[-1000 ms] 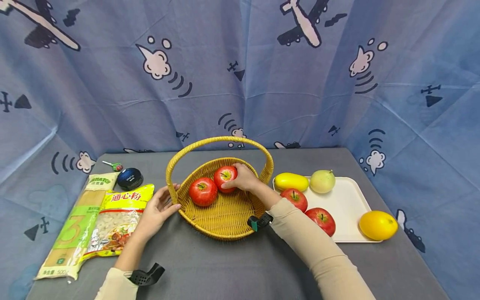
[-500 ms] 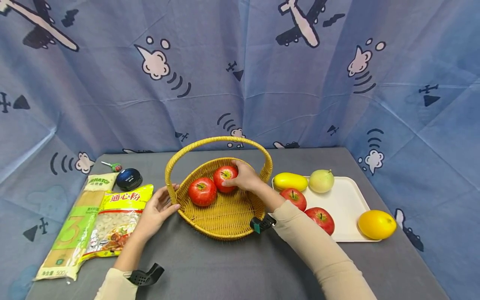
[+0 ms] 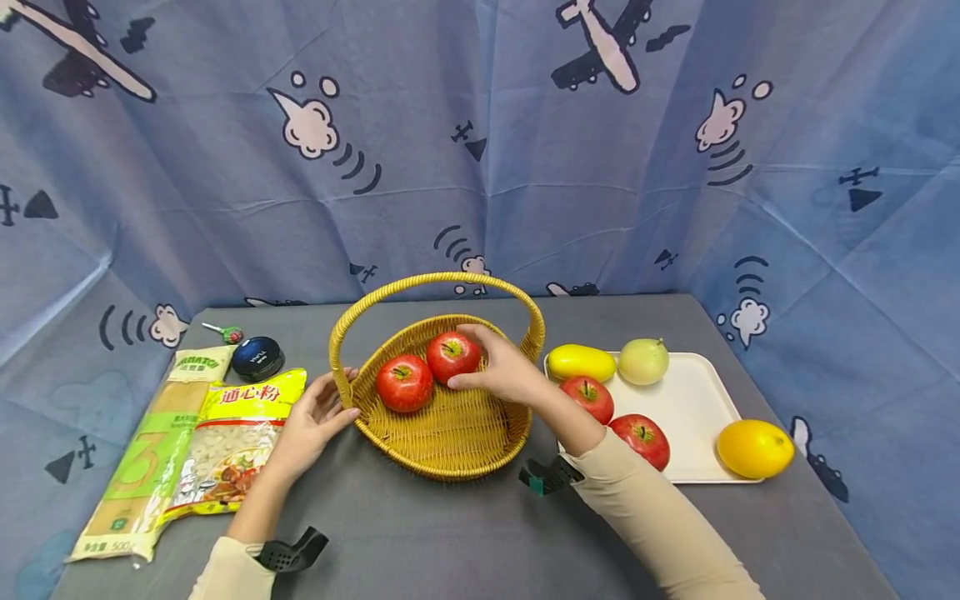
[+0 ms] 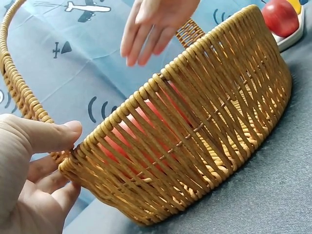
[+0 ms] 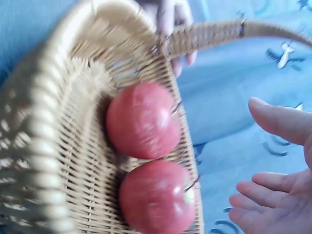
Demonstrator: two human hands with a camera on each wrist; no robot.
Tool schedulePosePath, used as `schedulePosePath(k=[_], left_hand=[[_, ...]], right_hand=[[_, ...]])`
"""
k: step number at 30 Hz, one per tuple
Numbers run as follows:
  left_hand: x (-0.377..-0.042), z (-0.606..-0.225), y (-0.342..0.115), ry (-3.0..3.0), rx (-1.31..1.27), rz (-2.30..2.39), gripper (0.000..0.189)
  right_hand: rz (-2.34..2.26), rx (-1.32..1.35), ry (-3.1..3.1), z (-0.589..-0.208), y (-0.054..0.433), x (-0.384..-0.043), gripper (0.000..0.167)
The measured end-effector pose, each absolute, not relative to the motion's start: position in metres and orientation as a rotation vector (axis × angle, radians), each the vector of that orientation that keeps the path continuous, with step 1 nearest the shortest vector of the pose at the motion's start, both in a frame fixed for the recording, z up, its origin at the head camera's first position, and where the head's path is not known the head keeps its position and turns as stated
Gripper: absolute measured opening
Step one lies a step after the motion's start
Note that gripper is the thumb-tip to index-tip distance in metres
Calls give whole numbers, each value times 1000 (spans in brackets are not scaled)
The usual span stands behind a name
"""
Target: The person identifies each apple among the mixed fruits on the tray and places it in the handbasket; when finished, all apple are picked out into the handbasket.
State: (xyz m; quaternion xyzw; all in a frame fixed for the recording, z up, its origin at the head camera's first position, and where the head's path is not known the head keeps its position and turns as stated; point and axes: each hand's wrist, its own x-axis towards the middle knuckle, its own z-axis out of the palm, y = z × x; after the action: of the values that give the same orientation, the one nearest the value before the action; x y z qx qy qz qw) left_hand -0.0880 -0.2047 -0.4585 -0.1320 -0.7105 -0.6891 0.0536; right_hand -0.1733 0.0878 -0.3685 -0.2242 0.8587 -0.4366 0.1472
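Left hand (image 3: pixel 315 418) pinches the wicker basket (image 3: pixel 450 437) steady; right hand (image 3: pixel 508 367), grip released, hovers beside two red apples (image 3: pixel 405 385) inside it: best lift away smoothly, nudging neither!

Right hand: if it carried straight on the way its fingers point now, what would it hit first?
Probably the red apple on the right inside the basket. The right hand is open and points toward it; the right wrist view shows a gap between them, though its depth is unclear.
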Motion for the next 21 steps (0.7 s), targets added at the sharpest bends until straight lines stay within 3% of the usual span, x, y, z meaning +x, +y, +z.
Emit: schedulePosePath(k=[11, 21], left_hand=[[-89, -457, -204, -2137, -418, -2119, 56], [-88, -458, -204, -2140, -404, -2119, 56]], right_hand=[[-1467, -718, 2282, -345, 151, -124, 72], [-1491, -676, 2465, -353, 224, -99, 69]])
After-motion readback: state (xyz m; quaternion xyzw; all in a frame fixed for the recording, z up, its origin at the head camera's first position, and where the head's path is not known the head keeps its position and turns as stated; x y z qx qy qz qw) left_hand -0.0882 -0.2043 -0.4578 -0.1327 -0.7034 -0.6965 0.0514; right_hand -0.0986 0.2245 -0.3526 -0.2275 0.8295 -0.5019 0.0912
